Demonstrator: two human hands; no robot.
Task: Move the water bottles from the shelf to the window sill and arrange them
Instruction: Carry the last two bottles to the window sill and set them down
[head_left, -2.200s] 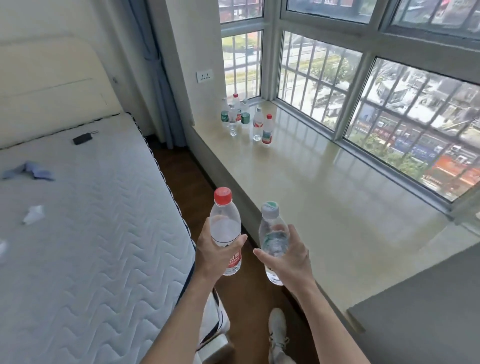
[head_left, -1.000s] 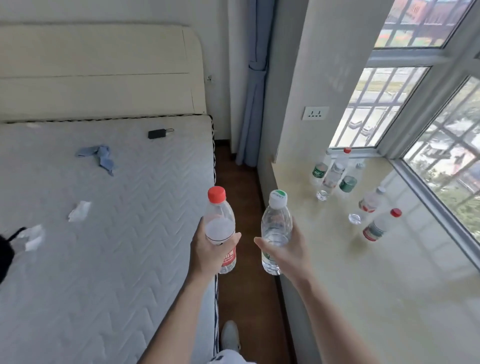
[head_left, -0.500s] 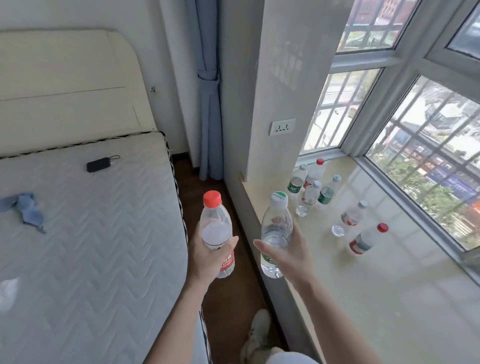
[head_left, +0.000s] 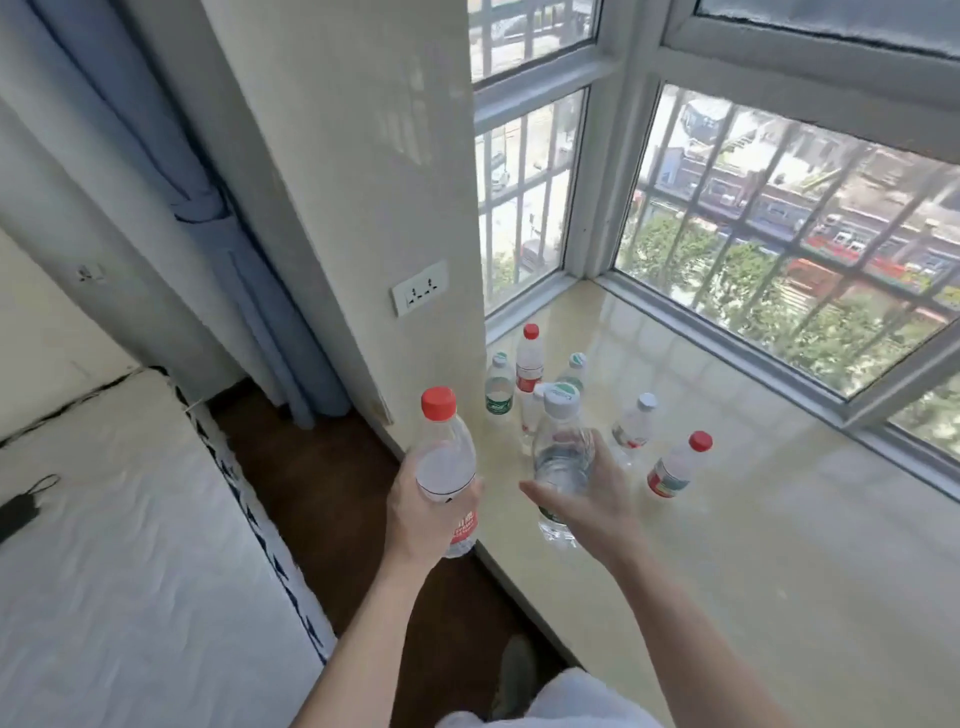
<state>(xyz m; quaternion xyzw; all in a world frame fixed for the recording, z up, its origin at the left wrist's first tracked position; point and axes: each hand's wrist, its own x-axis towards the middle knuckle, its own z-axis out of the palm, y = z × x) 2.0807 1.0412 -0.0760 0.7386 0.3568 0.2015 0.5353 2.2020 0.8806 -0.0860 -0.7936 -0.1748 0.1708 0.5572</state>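
The bed (head_left: 130, 545) lies on my far left and plays no part. My left grip (head_left: 415, 519) is wrapped round the lower body of the red-capped bottle (head_left: 445, 457), thumb across the front. It holds the bottle upright in the air, just short of the sill's edge and above the floor (head_left: 322, 483). Beside it my right grip (head_left: 592, 504) is curled round the middle of the green-topped bottle (head_left: 561, 452), also upright and off the surface, over the near edge of the window sill (head_left: 727, 545).

I judge these to be thin clear plastic, fairly light with the water inside. The walls would give under a hard squeeze, and the surface is smooth and a little slippery, but not breakable. Tall and narrow, they should tip easily, so I would hold each at mid-body, below the shoulder, and let go only once the base sits flat.

Counting gives two bottles in hand. On the sill, from the left, stand:
- the green-label bottle (head_left: 497, 387)
- the back red-cap bottle (head_left: 529, 361)
- the small white-capped bottle (head_left: 531, 413), partly hidden behind the one in my right grip
- the green-cap bottle (head_left: 573, 370)
- the pale-capped bottle (head_left: 632, 426)
- the red-label bottle (head_left: 674, 467), furthest right

That makes six on the sill, upright as far as I can tell, and eight in view. Three have red caps and five have white or green ones. The shelf is out of view, so I cannot say how many wait there.
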